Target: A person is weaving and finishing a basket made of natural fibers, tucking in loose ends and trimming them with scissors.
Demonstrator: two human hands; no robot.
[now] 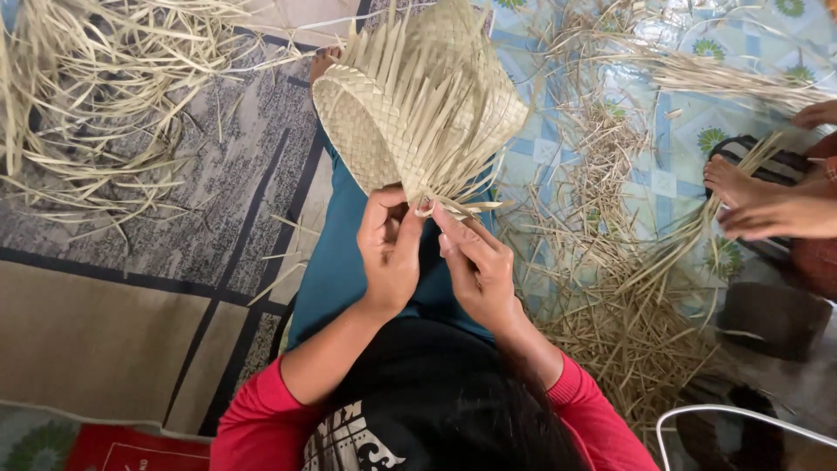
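A half-woven basket [410,105] of pale dried leaf strips rests over my outstretched leg in teal trousers [344,262], its open mouth turned left and loose strip ends fanning out over it. My left hand [390,249] pinches the lower edge of the weave. My right hand [475,266] grips loose strip ends at the same edge, thumb and fingers closed on them. Both hands meet just under the basket.
Loose leaf strips lie heaped at the top left [96,96] and scattered on the right [610,262]. Another person's foot and hand [758,205] work strips at the right edge. Patterned mats cover the floor; a white wire curve [741,414] sits at the bottom right.
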